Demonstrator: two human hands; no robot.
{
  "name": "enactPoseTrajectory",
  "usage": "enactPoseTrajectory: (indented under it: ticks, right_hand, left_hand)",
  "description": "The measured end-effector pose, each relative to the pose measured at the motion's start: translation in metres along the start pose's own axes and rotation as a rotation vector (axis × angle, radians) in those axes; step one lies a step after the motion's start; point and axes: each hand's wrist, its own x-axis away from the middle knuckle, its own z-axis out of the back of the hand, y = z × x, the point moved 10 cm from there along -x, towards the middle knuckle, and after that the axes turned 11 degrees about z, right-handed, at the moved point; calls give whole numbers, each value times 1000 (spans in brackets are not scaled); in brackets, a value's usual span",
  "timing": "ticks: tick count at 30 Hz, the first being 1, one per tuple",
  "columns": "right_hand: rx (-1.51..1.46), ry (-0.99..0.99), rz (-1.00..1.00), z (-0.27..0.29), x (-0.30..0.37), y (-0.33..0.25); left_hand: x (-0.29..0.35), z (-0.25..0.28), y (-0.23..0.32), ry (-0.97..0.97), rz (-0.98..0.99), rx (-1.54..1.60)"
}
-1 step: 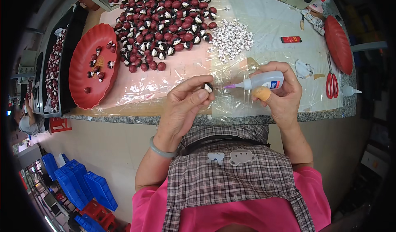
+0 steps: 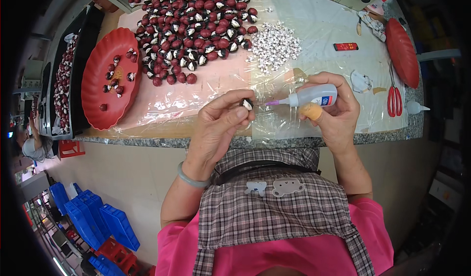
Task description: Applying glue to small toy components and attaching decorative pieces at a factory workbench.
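Between the thumb and fingers of my left hand point(image 2: 221, 116) is a small round black-and-white piece point(image 2: 247, 104), partly covered by the fingertips. My right hand point(image 2: 338, 111), with a yellow cover on one fingertip, grips a clear glue bottle point(image 2: 321, 95) lying sideways. The bottle's thin purple nozzle point(image 2: 273, 102) points left at the piece, a small distance from it. Beyond my hands lies a big heap of dark red, black and white balls point(image 2: 196, 28). To its right is a pile of tiny white pieces with dark marks point(image 2: 275, 46).
A red scalloped dish point(image 2: 115, 106) holding several balls sits at the left, beside a black tray point(image 2: 83, 75) of more pieces. On the right are red-handled scissors point(image 2: 394, 102), a second red dish point(image 2: 403, 55), a small red-black box point(image 2: 346, 46) and a white-capped nozzle bottle point(image 2: 417, 107).
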Motion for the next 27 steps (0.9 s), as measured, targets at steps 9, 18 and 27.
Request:
enactPoseTrajectory:
  ticks: [9,18,27]
  right_hand:
    - [214,-85,232,-6,2,-21]
    - [349,-120,275,-9,3,-25]
    - [450,-87,257,-9,3,-28]
  left_hand:
    - [-1,-3,1,15,-35,-76]
    - [0,-4,-1,18,-9,-108]
    - [-1,-2,-4,18,10,-121]
